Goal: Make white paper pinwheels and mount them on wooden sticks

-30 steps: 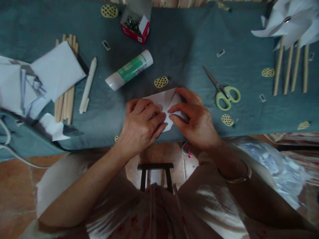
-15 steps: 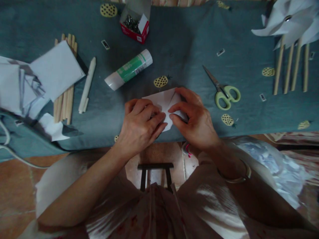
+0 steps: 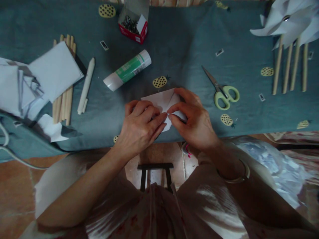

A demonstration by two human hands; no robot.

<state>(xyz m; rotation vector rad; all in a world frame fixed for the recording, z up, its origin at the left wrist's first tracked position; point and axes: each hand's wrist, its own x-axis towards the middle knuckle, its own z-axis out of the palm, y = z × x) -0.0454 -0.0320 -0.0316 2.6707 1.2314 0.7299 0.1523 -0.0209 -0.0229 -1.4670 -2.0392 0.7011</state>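
Note:
A small white piece of paper [image 3: 159, 99] with folds in it lies at the table's front edge, partly covered by both hands. My left hand [image 3: 142, 124] is closed on its left side, fingers curled, with the index fingertip at the middle of the sheet. From the right, my right hand [image 3: 194, 116] grips the paper, thumb and index finger pinching close to the left fingertips. The paper's lower left part is hidden under my left hand. Beyond it lies a green and white glue stick [image 3: 128, 69], and to the right are scissors [image 3: 223, 93] with light green handles.
A red box [image 3: 133, 30] of small metal pieces stands at the back. Left are a white pen [image 3: 86, 86], wooden sticks [image 3: 65, 104] and white paper sheets [image 3: 56, 71]. White paper pinwheels [image 3: 291, 20] on sticks lie at the far right. A cable [image 3: 20, 161] hangs at the left edge.
The left index fingertip has moved slightly right, meeting the right thumb and finger at the paper's middle. The whole view has shifted a little; the other things lie as before.

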